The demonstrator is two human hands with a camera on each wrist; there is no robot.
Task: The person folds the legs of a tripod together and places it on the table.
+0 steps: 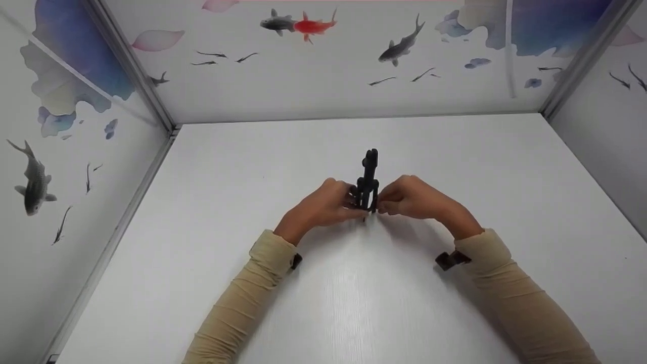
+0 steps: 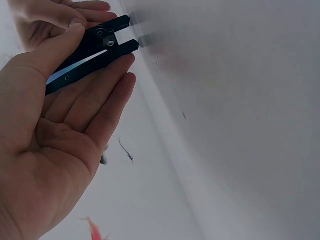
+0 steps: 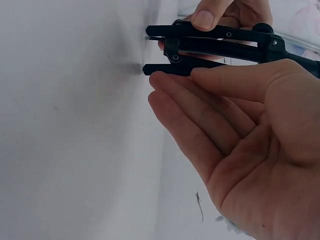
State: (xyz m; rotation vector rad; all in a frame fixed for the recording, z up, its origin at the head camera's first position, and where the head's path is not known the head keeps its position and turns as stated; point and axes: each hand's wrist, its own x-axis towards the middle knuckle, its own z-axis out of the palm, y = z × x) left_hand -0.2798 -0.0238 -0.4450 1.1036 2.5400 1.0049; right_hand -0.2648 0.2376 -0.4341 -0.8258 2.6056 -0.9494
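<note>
White tabletop [image 1: 151,303], white walls [image 1: 313,91] – printed fish [image 1: 316,26], pink petals [image 1: 158,40], grey metal corner posts [image 1: 134,60], soft glare [image 1: 349,293]

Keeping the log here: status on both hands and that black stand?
Left hand holding black stand; right hand pinching one leg. Stand upright, at white tabletop. No obstruction seen.

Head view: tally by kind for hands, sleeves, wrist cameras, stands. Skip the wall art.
Hands: 2 (left hand, right hand)
Sleeves: 2 (left sleeve, right sleeve)
Wrist cameras: 2 (left camera, right camera)
Stands: 1 (black stand)
Total: 7
</note>
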